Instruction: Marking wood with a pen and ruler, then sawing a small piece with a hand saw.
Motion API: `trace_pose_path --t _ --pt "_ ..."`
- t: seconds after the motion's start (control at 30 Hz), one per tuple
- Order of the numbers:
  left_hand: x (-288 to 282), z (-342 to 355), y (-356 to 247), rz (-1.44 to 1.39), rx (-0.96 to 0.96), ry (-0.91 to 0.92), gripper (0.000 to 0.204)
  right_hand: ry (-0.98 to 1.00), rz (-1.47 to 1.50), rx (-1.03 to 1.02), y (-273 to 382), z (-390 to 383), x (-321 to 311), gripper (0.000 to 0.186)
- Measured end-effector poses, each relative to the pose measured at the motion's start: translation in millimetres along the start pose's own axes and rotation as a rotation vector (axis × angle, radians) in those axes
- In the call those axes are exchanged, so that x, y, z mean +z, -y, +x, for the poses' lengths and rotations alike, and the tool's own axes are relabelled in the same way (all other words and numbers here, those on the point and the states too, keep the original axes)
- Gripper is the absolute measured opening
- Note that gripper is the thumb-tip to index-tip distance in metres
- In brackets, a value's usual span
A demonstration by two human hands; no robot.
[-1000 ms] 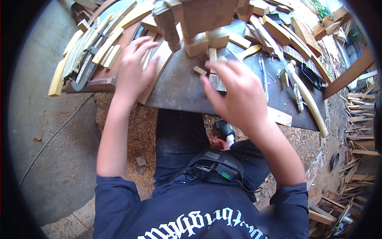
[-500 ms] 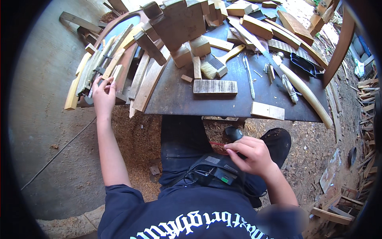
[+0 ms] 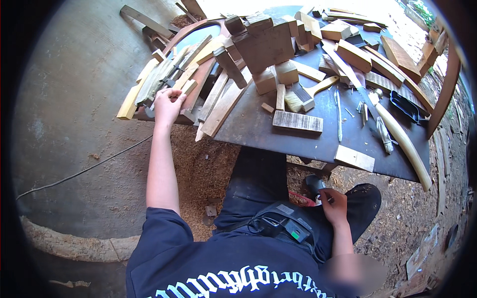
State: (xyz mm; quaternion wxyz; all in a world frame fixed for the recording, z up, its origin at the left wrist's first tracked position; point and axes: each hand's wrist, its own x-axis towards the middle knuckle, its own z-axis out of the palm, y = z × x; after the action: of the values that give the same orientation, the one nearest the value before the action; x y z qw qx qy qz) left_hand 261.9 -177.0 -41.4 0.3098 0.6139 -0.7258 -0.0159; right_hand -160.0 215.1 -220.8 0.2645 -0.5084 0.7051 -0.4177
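Observation:
My left hand [image 3: 168, 105] is at the left end of the table, its fingers curled and closed. It is beside a short pale wood piece [image 3: 189, 87] and several long wood strips [image 3: 162, 79]. Whatever lies between its fingers is hidden. Lower down, beside my bent knee, my right hand [image 3: 334, 204] has its fingers drawn together. Its fingertips are close to a dark rounded object [image 3: 314, 184] and a red item [image 3: 300, 199], both partly hidden. What the right fingers pinch is too small to make out.
The dark table [image 3: 248, 141] holds a brush [image 3: 300, 98], a ridged wood block [image 3: 298, 121], a pen [image 3: 338, 114], a long-handled saw [image 3: 402, 141] and a black tray [image 3: 405, 106]. A wooden assembly [image 3: 266, 49] rises behind. A cable [image 3: 84, 170] crosses the floor.
The whole view has swung, so the table sits farther right in it. My right hand has lowered beside my leg, its fingers now pointing down. My left hand stays by the same strips.

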Motion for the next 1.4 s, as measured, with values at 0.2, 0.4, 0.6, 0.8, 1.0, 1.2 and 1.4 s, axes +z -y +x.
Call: trace_pose_path --t 0.2,0.4,0.6,0.8,1.0,1.2,1.4 --pt "-6 -6 16 -0.1 0.035 -0.228 0.018 0.122 0.0 0.083 -18 7 7 0.013" --pt "-29 -14 -22 -0.43 0.148 -0.474 0.013 0.111 0.101 0.141 -30 8 8 0.014" --pt "-66 -40 -98 -0.696 0.082 -0.446 0.03 0.122 0.122 0.219 -38 12 10 0.014" --pt "-68 -62 -126 -0.981 -0.053 -0.176 0.036 0.137 0.116 0.212 -37 14 12 0.015" --pt "-43 -88 -147 -1.189 -0.16 -0.002 0.035 0.181 0.111 0.268 -29 17 10 0.019" --pt "-23 -107 -172 -1.344 -0.278 0.177 0.034 0.184 0.082 0.255 -27 16 8 0.02" --pt "-10 -119 -179 -1.331 -0.288 0.291 0.033 0.17 0.099 0.252 -34 13 11 0.016"
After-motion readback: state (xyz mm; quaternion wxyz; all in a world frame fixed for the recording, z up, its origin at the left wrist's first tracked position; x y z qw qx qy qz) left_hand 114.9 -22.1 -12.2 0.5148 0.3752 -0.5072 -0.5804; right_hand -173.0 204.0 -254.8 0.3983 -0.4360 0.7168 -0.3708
